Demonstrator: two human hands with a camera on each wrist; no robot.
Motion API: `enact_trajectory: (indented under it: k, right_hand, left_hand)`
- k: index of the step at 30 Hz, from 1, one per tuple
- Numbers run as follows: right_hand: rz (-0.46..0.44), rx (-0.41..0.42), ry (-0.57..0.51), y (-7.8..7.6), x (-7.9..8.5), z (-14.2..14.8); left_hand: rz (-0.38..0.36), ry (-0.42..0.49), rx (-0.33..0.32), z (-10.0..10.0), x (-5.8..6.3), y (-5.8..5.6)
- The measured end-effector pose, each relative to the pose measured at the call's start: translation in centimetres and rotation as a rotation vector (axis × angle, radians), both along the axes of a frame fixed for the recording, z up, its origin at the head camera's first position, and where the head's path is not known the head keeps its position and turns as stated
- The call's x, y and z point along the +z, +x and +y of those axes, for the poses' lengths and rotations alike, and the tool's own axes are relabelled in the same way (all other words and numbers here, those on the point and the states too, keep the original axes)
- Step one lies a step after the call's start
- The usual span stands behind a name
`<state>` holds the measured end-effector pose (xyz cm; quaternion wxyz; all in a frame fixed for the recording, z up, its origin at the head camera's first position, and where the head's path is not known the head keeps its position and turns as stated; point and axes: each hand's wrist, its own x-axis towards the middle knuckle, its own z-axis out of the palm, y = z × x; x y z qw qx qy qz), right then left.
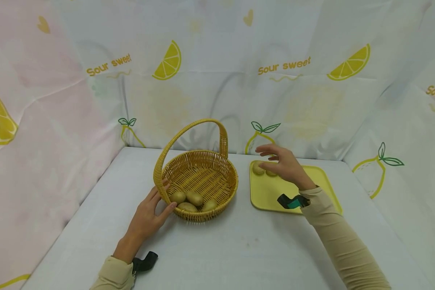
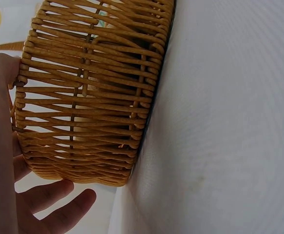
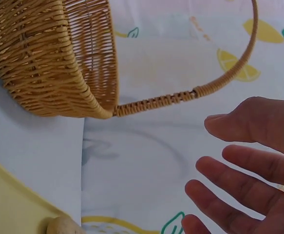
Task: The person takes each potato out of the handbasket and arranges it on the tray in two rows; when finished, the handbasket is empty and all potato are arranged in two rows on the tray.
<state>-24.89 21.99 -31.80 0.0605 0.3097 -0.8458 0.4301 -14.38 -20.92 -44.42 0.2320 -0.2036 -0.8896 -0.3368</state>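
1. Steady the basket [image 1: 210,173] near frame centre, left grip [image 1: 146,217] holding its rim.
2. Lower the right grip [image 1: 283,164] (wide, empty) to the potatoes [image 1: 255,168] on the tray [image 1: 268,195], right of centre.
3. Pinch one gently.

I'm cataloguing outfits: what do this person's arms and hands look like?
The left sleeve and right sleeve are both beige, reaching the wrists. The left hand and right hand are ungloved. At each wrist sits a curved black attachment; the right one has a teal patch.
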Motion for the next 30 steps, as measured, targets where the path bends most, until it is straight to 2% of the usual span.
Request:
enact_trajectory:
  k: [18,25,30]
  right_hand:
    - [-0.037,0.126,0.047,-0.6,0.3,-4.5]
    - [-0.037,0.229,0.087,-1.1,0.4,-6.0]
    - [-0.100,0.295,0.093,-1.6,0.2,-7.1]
  left_hand:
    - [0.009,0.005,0.005,0.0,0.0,0.1]
    - [0.001,0.006,0.011,0.1,0.0,0.1]
    - [0.008,0.004,0.013,0.1,-0.1,0.0]
